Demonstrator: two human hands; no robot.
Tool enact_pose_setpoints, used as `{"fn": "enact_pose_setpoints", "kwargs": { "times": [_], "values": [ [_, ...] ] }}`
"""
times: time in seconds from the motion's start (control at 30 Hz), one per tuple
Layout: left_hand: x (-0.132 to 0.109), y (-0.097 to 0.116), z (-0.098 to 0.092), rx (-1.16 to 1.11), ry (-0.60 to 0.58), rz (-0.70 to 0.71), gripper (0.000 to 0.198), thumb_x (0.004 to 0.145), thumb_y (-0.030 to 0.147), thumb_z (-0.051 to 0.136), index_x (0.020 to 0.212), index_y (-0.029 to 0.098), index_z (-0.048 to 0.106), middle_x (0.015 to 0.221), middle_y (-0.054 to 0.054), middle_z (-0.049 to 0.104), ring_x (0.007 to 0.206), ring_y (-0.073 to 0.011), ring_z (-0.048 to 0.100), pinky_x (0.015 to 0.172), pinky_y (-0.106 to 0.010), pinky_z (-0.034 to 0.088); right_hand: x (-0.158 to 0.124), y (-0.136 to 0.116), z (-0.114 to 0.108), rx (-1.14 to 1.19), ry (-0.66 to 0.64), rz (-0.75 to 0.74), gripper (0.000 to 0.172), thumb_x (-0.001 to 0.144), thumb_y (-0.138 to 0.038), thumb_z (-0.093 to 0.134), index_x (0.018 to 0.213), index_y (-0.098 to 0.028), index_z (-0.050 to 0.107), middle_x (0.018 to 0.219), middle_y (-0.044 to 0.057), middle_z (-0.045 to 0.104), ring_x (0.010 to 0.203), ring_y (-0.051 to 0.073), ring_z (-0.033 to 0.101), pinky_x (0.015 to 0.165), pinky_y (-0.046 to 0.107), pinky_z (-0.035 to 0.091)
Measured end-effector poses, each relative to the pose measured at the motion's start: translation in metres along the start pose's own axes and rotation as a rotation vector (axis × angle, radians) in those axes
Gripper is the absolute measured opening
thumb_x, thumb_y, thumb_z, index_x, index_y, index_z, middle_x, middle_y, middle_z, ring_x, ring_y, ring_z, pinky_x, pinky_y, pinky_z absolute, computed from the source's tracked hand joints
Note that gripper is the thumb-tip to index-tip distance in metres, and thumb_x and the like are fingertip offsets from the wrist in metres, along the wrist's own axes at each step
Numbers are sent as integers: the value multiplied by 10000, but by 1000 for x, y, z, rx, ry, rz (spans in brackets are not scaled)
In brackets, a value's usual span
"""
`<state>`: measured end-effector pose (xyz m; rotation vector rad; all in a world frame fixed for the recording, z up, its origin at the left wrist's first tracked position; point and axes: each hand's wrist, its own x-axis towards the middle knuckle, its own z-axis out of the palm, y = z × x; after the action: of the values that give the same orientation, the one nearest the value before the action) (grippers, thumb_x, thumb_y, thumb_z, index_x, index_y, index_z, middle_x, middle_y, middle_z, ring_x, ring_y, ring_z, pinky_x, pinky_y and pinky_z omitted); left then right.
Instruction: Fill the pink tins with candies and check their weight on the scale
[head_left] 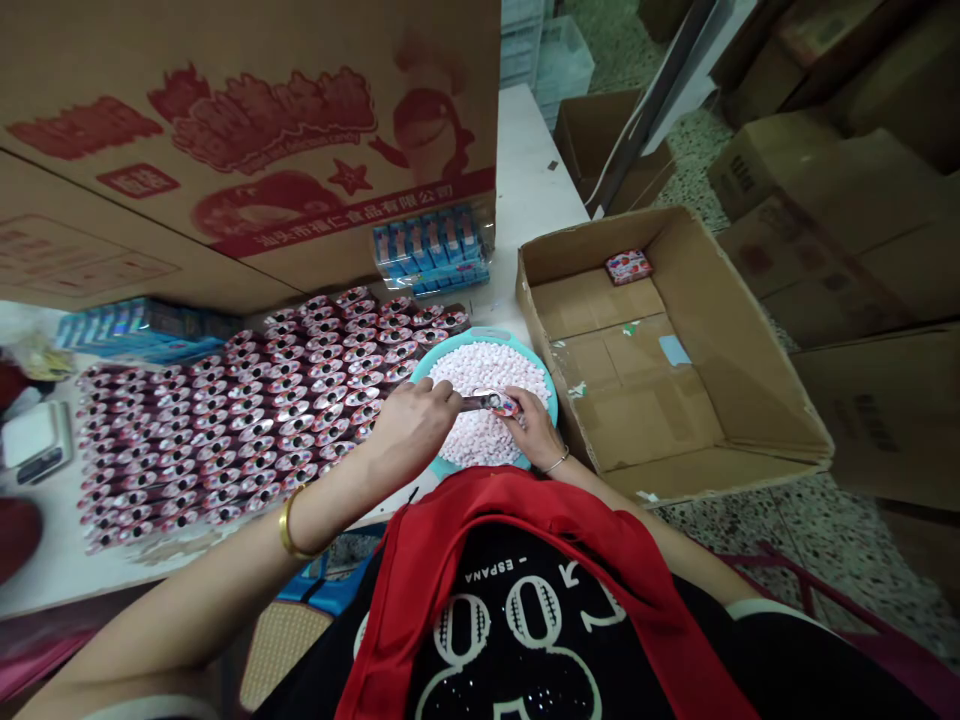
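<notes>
My left hand (418, 425) is closed around the handle of a slim, spoon-like metal tool (474, 403). The tool's far end meets the top of a small oval candy tin (504, 402), and I cannot make out its tip. Fingers of my right hand (535, 428) grip that tin from the right side. Both hands are over a turquoise basin (553, 395) full of small, pale pink candy pellets (480, 445). To the left, many matching red-and-white tins (292, 400) stand upright in packed rows, dark round openings showing on their tops.
An open cardboard box (637, 400) stands right of the basin, with one red packet (628, 267) inside. Large printed cartons (300, 120) wall off the back. Blue wrapped packs (431, 250) sit before them. A small scale (36, 440) lies at the far left.
</notes>
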<state>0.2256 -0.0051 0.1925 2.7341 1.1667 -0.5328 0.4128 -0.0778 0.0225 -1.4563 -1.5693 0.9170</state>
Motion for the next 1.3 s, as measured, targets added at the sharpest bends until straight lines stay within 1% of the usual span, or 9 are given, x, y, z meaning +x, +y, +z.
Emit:
{"fn": "enact_pose_setpoints", "kwargs": {
  "times": [0.2, 0.33, 0.47, 0.57, 0.77, 0.93, 1.03, 1.13, 1.3],
  "values": [
    [-1, -29, 26, -273, 146, -151, 206, 922, 313, 477, 1009, 172, 598, 917, -78, 636, 846, -211, 600, 715, -328, 469, 0, 1, 1, 164, 2, 123, 335, 844, -295, 611, 1160, -203, 547, 1099, 92, 651, 1022, 234, 622, 905, 394, 505],
    [9, -35, 64, -557, 223, -40, 538, 814, 499, 628, 1251, 213, 497, 1050, -83, 644, 954, -219, 613, 824, -342, 489, 8, -9, 5, 252, -35, 90, 320, 845, -299, 613, 1155, -228, 576, 1072, 75, 667, 1003, 244, 639, 889, 419, 529],
    [38, -34, 75, -562, 257, 118, 377, 873, 464, 560, 1164, 224, 575, 936, -80, 660, 891, -213, 621, 787, -335, 479, 35, -23, 3, 272, -80, -23, 366, 883, -304, 569, 1249, -294, 553, 1179, 64, 637, 1112, 249, 601, 966, 445, 509],
    [76, -52, 71, -539, 382, 110, 331, 894, 432, 531, 1134, 211, 587, 948, -86, 664, 890, -206, 619, 777, -321, 477, 70, -20, -14, 135, 56, -57, 511, 884, -323, 572, 1376, -287, 439, 1317, 90, 554, 1218, 256, 531, 1033, 460, 453],
    [174, -113, 90, -365, 431, -121, 343, 869, 355, 540, 1169, 192, 579, 1094, -122, 665, 995, -257, 623, 845, -351, 474, 166, 68, -91, -235, 540, 33, 382, 891, -382, 508, 1204, -167, 550, 1185, 159, 568, 1133, 265, 522, 985, 477, 434],
    [218, -145, 127, -238, 181, -333, 383, 886, 365, 465, 1204, 179, 572, 1096, -161, 678, 941, -300, 657, 742, -362, 485, 230, 159, -163, -629, 530, 309, 417, 812, -301, 578, 1170, -89, 551, 1165, 215, 550, 1087, 303, 488, 953, 508, 397],
    [217, -155, 144, -235, 69, -397, 446, 888, 448, 448, 1214, 169, 568, 1015, -175, 699, 914, -323, 667, 733, -380, 489, 257, 189, -178, -798, 383, 496, 534, 766, -307, 657, 1237, -96, 519, 1193, 235, 539, 1098, 317, 471, 911, 475, 409],
    [200, -154, 151, -332, 121, -398, 549, 887, 560, 418, 1246, 159, 529, 1063, -173, 687, 964, -321, 656, 780, -396, 499, 275, 206, -174, -840, 346, 636, 644, 736, -281, 697, 1302, -68, 475, 1215, 280, 519, 1116, 350, 469, 889, 486, 410],
    [120, -127, 151, -570, 256, -243, 420, 933, 493, 385, 1188, 202, 549, 1108, -100, 661, 1038, -232, 624, 916, -359, 490, 269, 217, -161, -744, 290, 629, 642, 734, -91, 598, 1344, 15, 428, 1260, 333, 483, 1150, 369, 479, 940, 509, 383]
  ]
}}
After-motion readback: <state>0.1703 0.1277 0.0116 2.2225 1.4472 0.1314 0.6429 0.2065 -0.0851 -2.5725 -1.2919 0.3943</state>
